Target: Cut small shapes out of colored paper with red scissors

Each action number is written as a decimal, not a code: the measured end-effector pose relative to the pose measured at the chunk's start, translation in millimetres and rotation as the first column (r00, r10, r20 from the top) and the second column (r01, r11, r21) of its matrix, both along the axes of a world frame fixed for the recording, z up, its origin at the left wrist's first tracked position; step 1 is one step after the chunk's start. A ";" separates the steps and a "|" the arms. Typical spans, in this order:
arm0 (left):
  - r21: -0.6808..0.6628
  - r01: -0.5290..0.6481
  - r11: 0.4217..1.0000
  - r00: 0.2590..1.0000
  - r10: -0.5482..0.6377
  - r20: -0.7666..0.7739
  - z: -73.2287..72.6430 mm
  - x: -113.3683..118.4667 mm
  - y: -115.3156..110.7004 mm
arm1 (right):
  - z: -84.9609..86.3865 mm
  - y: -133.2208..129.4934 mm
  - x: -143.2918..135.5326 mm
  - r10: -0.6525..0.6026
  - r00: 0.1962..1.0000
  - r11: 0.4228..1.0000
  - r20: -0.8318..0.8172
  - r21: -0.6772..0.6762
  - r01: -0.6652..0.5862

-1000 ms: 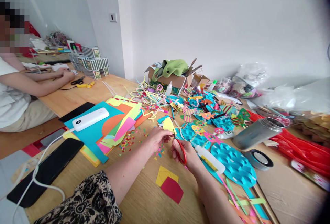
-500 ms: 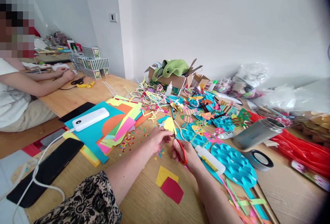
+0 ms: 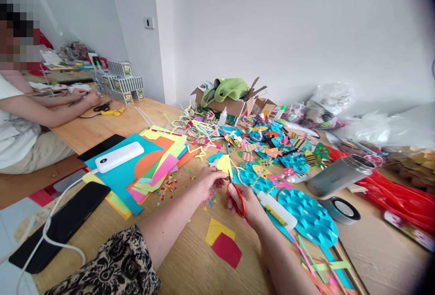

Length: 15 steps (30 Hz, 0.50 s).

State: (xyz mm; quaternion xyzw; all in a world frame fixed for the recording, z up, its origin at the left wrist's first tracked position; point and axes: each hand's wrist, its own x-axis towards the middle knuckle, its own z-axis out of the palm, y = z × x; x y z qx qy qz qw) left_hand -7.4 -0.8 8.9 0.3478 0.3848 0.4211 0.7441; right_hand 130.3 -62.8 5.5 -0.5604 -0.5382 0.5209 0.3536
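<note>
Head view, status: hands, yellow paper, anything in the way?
Left hand pinching yellow paper. Right hand holding red-handled scissors at its edge. Nothing visibly blocking; white bottle close beside right hand.

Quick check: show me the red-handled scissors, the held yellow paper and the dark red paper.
Red-handled scissors (image 3: pixel 243 204), head view: handle loop.
Held yellow paper (image 3: pixel 224 165), head view: middle of visible face.
Dark red paper (image 3: pixel 227 250), head view: centre of upper face.

Red-handled scissors (image 3: pixel 242 200) seemingly touch the raised yellow paper (image 3: pixel 224 164).
</note>
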 end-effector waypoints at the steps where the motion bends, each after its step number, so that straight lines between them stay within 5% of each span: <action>1: 0.001 -0.004 1.000 1.000 0.004 0.000 0.0 0.2 -0.1 | 0.2 -0.2 0.0 -0.001 1.000 1.000 0.002 -0.002 0.001; 15: 0.047 -0.008 0.999 0.998 0.011 -0.057 0.3 -0.8 1.1 | 4.2 -1.1 -2.2 -0.008 1.000 1.000 -0.016 -0.014 0.008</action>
